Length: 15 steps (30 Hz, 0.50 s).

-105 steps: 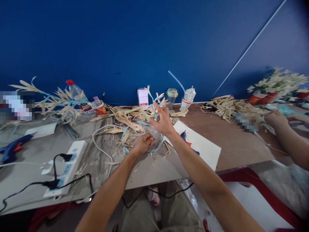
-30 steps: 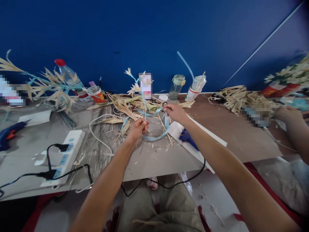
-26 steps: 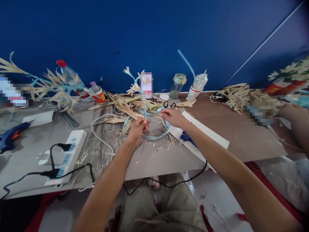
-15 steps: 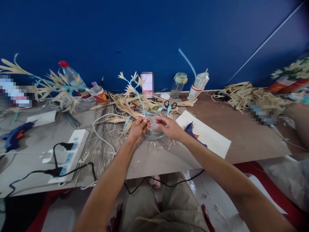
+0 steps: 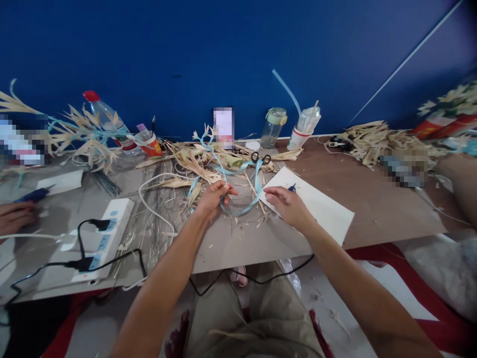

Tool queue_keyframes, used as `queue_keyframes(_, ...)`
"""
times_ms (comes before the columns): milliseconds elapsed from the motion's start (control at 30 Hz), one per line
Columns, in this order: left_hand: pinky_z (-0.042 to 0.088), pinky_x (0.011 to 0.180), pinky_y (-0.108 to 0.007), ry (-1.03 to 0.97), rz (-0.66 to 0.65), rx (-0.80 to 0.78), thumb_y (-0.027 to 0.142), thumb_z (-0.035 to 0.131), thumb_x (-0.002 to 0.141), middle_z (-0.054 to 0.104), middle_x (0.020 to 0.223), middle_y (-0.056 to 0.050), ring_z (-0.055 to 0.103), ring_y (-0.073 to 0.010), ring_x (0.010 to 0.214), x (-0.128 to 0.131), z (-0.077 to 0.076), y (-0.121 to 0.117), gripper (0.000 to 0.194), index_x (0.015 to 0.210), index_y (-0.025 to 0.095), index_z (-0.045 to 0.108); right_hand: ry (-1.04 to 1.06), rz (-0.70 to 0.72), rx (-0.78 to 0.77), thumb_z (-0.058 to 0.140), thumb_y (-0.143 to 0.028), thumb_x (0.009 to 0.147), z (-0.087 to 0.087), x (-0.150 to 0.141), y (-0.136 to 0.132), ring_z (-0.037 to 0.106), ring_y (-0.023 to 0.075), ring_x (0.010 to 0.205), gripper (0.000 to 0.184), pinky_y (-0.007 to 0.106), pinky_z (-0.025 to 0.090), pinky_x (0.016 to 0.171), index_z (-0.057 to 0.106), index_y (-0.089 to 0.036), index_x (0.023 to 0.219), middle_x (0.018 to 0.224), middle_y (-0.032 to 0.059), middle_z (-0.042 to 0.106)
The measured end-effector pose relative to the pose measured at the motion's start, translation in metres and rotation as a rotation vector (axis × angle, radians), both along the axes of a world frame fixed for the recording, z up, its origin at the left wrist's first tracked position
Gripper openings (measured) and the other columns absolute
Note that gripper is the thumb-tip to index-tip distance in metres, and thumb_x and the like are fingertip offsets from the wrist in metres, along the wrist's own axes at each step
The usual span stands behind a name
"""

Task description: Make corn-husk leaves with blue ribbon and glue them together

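1. Here's the left hand (image 5: pixel 216 197), thumb and fingers pinched firmly on the flower stem (image 5: pixel 219 161), around the middle of the bench (image 5: pixel 380 204); the stem tilts leftward toward the back edge.
2. And the right hand (image 5: pixel 286 205): fingers parted, loosely curled, over the left corner of the white sheet (image 5: pixel 328 206). Touching it? Can't tell. Something blue peeks out behind.
3. Between the hands, the blue ribbon (image 5: pixel 258 183) loops across, scissors (image 5: pixel 261 158) just beyond, toward the back edge.
4. Far left end: a co-worker's hand (image 5: pixel 17 219) at a glue gun (image 5: pixel 34 195), grip unclear.
5. Front edge, left: a slanted power strip (image 5: pixel 108 242).
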<state>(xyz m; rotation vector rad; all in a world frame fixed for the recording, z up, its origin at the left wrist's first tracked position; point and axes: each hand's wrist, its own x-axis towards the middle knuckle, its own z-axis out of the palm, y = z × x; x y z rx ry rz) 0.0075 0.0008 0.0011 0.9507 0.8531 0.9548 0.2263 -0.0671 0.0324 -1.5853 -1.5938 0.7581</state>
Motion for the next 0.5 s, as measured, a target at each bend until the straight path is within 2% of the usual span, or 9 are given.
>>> queue_keyframes(133,0.030,0.040,-0.019,0.068,-0.083,0.099,0.037,0.065,0.072,0.066,0.065,-0.004,0.043,-0.0047,0.037,0.006,-0.003,-0.006,0.026,0.078,0.013,0.056,0.074,0.060,0.013,0.049,-0.039,0.081,0.000,-0.038,0.032,0.059,0.0149,0.070,0.031,0.026,0.045,0.066,0.065,-0.016,0.094,0.080,0.0038,0.067)
queue_keyframes(200,0.033,0.041,-0.020,0.076,-0.124,0.115,0.037,0.065,0.071,0.066,0.064,-0.004,0.043,-0.0052,0.037,0.010,-0.003,-0.009,0.026,0.075,0.013,0.056,0.050,0.113,0.017,0.049,-0.039,0.081,0.002,-0.055,0.047,0.056,0.0132,0.064,0.028,0.025,0.042,0.062,0.065,-0.016,0.082,0.072,0.0013,0.065)
queue_keyframes(267,0.032,0.040,-0.020,0.088,-0.144,0.111,0.038,0.066,0.070,0.065,0.062,-0.005,0.042,-0.0052,0.036,0.012,-0.003,-0.011,0.028,0.069,0.013,0.054,0.030,0.107,-0.037,0.050,-0.036,0.079,0.002,-0.067,0.056,0.052,0.0116,0.056,0.024,0.023,0.039,0.055,0.061,-0.017,0.070,0.060,-0.0012,0.059)
queue_keyframes(367,0.032,0.041,-0.020,0.125,-0.179,0.108,0.038,0.065,0.071,0.065,0.062,-0.005,0.042,-0.0042,0.037,0.014,-0.001,-0.012,0.029,0.065,0.012,0.056,0.052,0.097,-0.129,0.050,-0.033,0.077,-0.002,-0.073,0.063,0.045,0.0101,0.045,0.021,0.022,0.033,0.047,0.056,-0.018,0.065,0.046,-0.0045,0.050)
queue_keyframes(500,0.032,0.042,-0.020,0.187,-0.257,0.064,0.036,0.063,0.073,0.067,0.071,-0.007,0.042,-0.0028,0.039,0.011,0.002,-0.012,0.026,0.071,0.010,0.059,0.076,0.145,-0.113,0.048,-0.032,0.077,-0.015,-0.067,0.068,0.044,0.0091,0.043,0.022,0.021,0.032,0.046,0.057,-0.017,0.063,0.045,-0.0048,0.049)
